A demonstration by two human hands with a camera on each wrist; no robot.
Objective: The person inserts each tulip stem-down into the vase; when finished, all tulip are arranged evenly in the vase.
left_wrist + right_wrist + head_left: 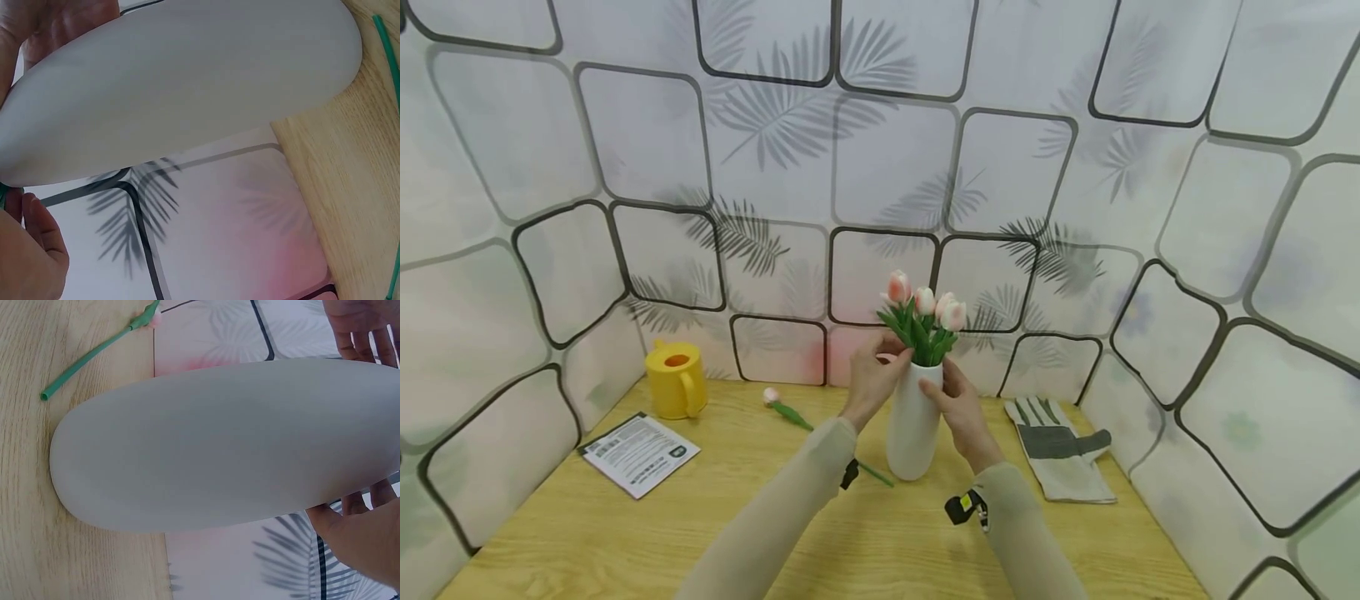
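A tall white vase (913, 425) stands upright on the wooden table, holding several pink-and-white tulips (925, 302) with green leaves. At the left side of its mouth, my left hand (874, 375) pinches a tulip by its green lower part; the exact grip is partly hidden. My right hand (964, 412) grips the vase's upper right side, thumb in front and the other fingers behind. Across the right wrist view lies the vase body (206, 450), with right fingers (350, 519) against it. One loose tulip (790, 414) lies on the table, its stem passing behind my left forearm.
To the left are a yellow watering can-like pot (676, 382) and a printed sheet (640, 454). A grey-and-white work glove (1060, 454) lies to the right. Patterned fabric walls (775, 267) enclose the table (625, 542) at the back and sides.
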